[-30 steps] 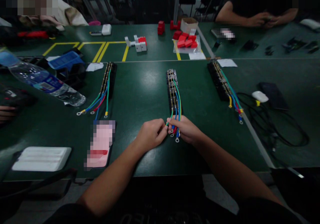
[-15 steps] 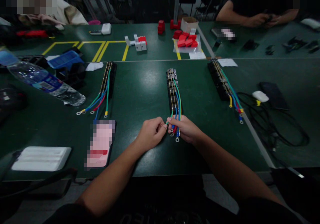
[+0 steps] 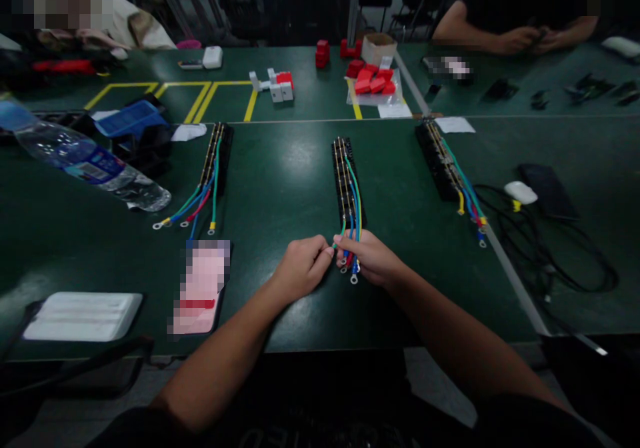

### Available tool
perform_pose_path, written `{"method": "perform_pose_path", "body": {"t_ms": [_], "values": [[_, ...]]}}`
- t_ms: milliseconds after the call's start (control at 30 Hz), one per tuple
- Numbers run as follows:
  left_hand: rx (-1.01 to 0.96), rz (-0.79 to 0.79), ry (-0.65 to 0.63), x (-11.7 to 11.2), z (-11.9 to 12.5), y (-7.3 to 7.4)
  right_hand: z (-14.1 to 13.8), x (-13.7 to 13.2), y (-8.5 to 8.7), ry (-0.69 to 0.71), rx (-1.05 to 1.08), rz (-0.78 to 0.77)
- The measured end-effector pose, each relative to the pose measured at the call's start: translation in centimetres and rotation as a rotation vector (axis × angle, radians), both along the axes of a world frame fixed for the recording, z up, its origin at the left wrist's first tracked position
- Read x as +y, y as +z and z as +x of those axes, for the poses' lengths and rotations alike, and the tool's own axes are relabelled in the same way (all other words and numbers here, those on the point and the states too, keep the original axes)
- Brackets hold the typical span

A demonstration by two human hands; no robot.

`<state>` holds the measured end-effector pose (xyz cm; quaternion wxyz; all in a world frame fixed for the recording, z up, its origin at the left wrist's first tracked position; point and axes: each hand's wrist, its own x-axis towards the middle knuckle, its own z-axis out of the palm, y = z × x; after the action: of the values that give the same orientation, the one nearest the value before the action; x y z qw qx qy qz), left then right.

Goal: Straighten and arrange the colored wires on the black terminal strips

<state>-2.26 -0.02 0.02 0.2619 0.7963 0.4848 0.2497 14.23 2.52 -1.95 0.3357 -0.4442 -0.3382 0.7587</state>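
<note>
We barely moved, left hand [image 3: 306,265] and right hand [image 3: 371,255] still pinching the short green wire [image 3: 344,226], so its bend held.

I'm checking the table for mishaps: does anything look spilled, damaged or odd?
Nothing looks spilled or damaged. On the right, the black cable lies in loose, untidy loops. The plastic bottle at left appears slanted, though I cannot tell whether it stands or lies.
</note>
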Motion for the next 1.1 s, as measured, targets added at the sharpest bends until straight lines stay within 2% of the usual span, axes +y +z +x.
{"method": "perform_pose_path", "body": {"t_ms": [200, 433, 667, 933, 1100], "values": [[-0.052, -0.037, 0.053, 0.14, -0.12, 0.25, 0.01, -0.06, 0.13, -0.003, 0.014, -0.012], [0.031, 0.105, -0.025, -0.03, -0.13, -0.06, -0.03, -0.07, 0.14, -0.007, 0.026, -0.012], [0.133, 0.091, -0.045, 0.05, -0.10, -0.22, -0.01, -0.01, -0.15, 0.003, 0.020, -0.005], [-0.013, -0.041, 0.000, 0.17, -0.10, 0.26, 0.13, 0.03, -0.23, 0.029, 0.007, 0.022], [-0.032, 0.014, 0.000, 0.06, -0.08, 0.19, -0.03, -0.01, 0.11, 0.013, 0.018, 0.004]]}}
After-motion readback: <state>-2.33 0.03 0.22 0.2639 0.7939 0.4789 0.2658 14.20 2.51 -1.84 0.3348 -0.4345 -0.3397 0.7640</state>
